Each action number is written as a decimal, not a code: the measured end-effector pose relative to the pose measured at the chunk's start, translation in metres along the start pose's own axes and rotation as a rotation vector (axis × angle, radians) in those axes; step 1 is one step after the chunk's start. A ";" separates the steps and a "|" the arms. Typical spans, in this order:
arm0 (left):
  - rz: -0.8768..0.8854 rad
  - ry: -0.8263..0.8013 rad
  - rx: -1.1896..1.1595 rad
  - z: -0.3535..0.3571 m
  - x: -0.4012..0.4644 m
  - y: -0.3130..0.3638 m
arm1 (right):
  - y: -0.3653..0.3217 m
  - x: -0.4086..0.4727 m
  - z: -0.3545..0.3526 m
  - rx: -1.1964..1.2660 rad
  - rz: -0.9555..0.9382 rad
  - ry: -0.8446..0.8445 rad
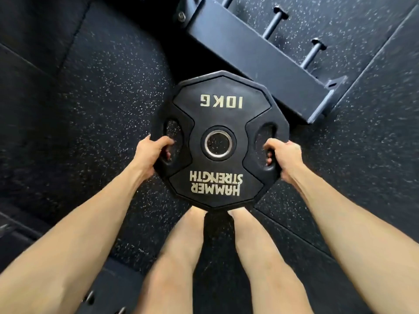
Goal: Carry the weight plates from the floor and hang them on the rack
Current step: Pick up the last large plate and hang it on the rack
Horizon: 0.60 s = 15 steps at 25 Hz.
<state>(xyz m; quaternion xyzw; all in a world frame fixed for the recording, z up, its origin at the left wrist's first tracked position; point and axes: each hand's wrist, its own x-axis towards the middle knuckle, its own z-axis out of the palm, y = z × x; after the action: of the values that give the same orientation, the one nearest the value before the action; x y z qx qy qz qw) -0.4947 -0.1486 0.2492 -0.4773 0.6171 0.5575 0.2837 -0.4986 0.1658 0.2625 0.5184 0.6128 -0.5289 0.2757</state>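
One plate [219,141] is in hand, a black twelve-sided disc marked 10KG, held flat and face-up in front of the person, above the feet and the speckled floor [102,87]. The left hand [151,155] grips the left handle slot, thumb on the top face and fingers curled round the rim, with fingertips showing through the slot. The right hand [283,158] grips the right slot in the same manner, fingers hooked through and wrapped on the rim. Neither grip looks loose. The rack [256,53] stands just beyond the plate's far edge, its base bar running diagonally across the upper view. Three pegs [314,53] are visible along it, and all three are bare (a fourth may lie at the top edge, too cropped to tell). Judgement on progress: the pick-up of this plate is done and the carry is at or close to its end, since the plate sits near the rack; the hanging itself is not yet done. The centre hole must be turned upright and lined with a peg before the plate can slide on. No other plates show on the floor within view, so the number left cannot be told. With no peg loaded, the task appears to be at an early stage.
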 end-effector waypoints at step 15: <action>0.293 -0.028 -0.496 -0.137 -0.464 0.084 | -0.104 -0.441 -0.133 0.109 -0.254 -0.247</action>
<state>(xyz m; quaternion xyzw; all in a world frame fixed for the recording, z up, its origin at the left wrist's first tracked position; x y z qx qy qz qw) -0.3679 -0.1596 0.7235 -0.4301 0.5204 0.7330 0.0834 -0.4307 0.1486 0.7292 0.3822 0.6052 -0.6515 0.2514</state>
